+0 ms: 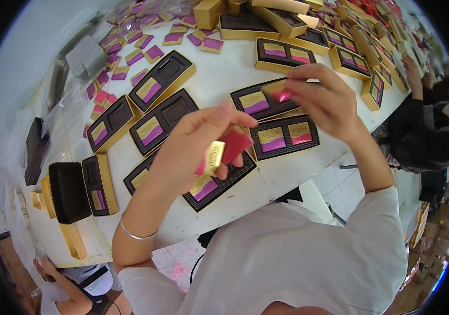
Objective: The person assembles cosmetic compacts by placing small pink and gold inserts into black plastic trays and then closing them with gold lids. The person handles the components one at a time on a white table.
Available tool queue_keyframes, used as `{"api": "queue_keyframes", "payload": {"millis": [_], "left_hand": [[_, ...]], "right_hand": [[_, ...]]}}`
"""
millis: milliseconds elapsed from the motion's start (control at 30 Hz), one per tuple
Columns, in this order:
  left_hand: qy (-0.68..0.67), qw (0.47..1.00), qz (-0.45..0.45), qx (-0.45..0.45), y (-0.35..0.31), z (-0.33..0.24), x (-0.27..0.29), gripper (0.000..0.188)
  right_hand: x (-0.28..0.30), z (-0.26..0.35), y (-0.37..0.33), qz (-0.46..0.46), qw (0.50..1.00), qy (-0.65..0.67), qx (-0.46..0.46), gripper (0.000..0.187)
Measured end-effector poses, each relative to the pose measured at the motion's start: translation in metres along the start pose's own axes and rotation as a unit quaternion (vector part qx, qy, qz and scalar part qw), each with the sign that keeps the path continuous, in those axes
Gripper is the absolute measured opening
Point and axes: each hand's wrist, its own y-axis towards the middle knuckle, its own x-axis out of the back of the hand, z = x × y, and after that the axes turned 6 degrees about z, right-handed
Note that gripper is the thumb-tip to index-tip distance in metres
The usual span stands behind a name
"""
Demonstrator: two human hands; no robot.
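My left hand (185, 144) is closed around a few red-and-gold wrapped chocolate squares (236, 144), above the near boxes. In my right hand (329, 102), fingertips pinch another pink-and-gold chocolate square (276, 90) at the right compartment of a gold box with a dark tray (273, 110). A purple-and-gold square (254, 103) fills that tray's left compartment. Just nearer me, a second box (287, 150) has a purple square (272, 139) and a red square (300, 133) side by side. Another box (230, 181) lies partly hidden under my left hand.
Left of my hands, several boxes (169, 113) each hold one purple square beside a bare compartment. Loose purple squares (153, 53) scatter across the far left. Filled boxes (349, 60) crowd the far right, and empty boxes (248, 23) stack at the back. Other people (75, 299) sit around the table.
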Motion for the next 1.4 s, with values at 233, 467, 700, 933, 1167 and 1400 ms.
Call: {"api": "queue_keyframes", "payload": {"millis": [233,467,700,933,1167,1400], "left_hand": [[-0.017,0.997,-0.048,-0.062,-0.003,-0.010,0.004,0.034],[-0.011,0.994,-0.063,-0.086,-0.006,-0.014,0.007,0.034],[-0.072,0.990,-0.020,-0.123,-0.005,-0.012,0.017,0.028],[-0.057,0.990,-0.037,-0.123,-0.008,-0.014,0.018,0.030],[-0.073,0.992,-0.025,-0.096,-0.008,-0.019,0.012,0.031],[-0.034,0.998,-0.041,-0.038,-0.019,-0.008,0.004,0.040]], "right_hand": [[-0.010,-0.025,-0.022,0.096,0.995,0.008,-0.031,0.019],[-0.022,-0.043,-0.017,0.124,0.978,0.142,-0.086,0.027],[-0.013,-0.045,-0.021,0.147,0.981,0.117,-0.049,0.030],[-0.012,-0.020,-0.030,0.192,0.978,-0.055,-0.055,0.035],[0.004,-0.049,-0.022,0.116,0.966,-0.178,-0.148,0.034],[-0.009,0.032,0.028,0.046,0.996,-0.004,0.076,0.037]]}}
